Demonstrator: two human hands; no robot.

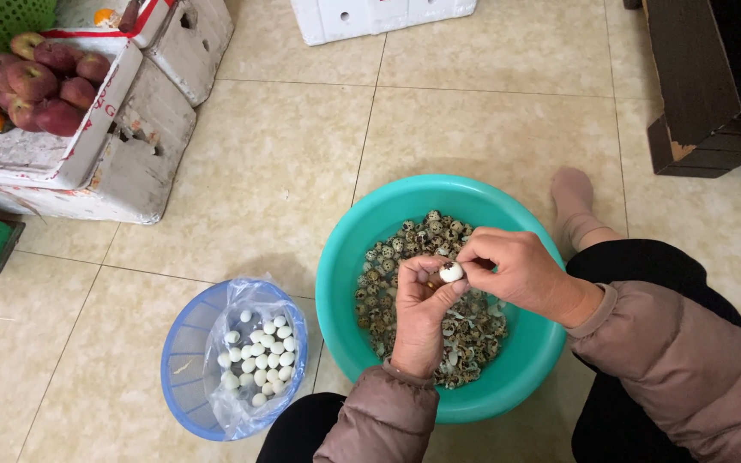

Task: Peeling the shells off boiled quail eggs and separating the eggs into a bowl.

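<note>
Egg (451, 273): small, white, peeled and glossy, pinched between the fingertips of both hands above the basin.
Basin (349, 249): round, teal plastic, on the tiled floor, holding speckled quail eggs and bits of shell.
Peeled eggs (259, 360): white, heaped in a clear bag inside a blue basket.

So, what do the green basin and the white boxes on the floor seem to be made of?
The green basin looks like smooth moulded plastic, with an even colour and a soft sheen on its wall. The white boxes look like foam, probably polystyrene: matt, thick-walled, with chipped, crumbling edges.
</note>
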